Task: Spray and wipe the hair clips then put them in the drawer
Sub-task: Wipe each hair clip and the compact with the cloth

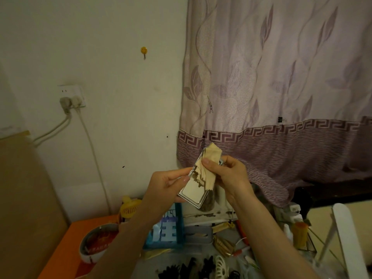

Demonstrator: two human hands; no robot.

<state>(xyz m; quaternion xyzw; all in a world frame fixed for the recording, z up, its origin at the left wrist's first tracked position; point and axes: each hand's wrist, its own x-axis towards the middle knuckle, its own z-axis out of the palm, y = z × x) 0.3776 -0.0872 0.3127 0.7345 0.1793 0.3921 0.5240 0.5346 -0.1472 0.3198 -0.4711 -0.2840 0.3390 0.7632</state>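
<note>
Grip, right hand [225, 174]: thumb and fingers pinch a beige cloth [207, 168] against a flat rectangular item with a pale face and silver rim [193, 193]; I judge it a large hair clip or small mirror, and cannot say which. Grip, left hand [167, 186]: fingers curled, holding the item's lower left edge. Both hands are raised in front of the curtain [281, 87], well above the bench [141, 266].

Task's things: several dark hair clips [191, 268] and 1 white claw clip [220, 265] lie on the bench at the bottom edge of view, untouched by either hand.

Progress, as judged: wiping is under way on 1 item. The clips on the bench remain to be handled. No spray bottle or drawer can be identified with certainty, so nothing looks stored yet.

Writing: a blue box [165, 228] beneath the hands bears large pale characters, partly hidden and not readable. A round tin [96, 244] at left carries red print, illegible.
</note>
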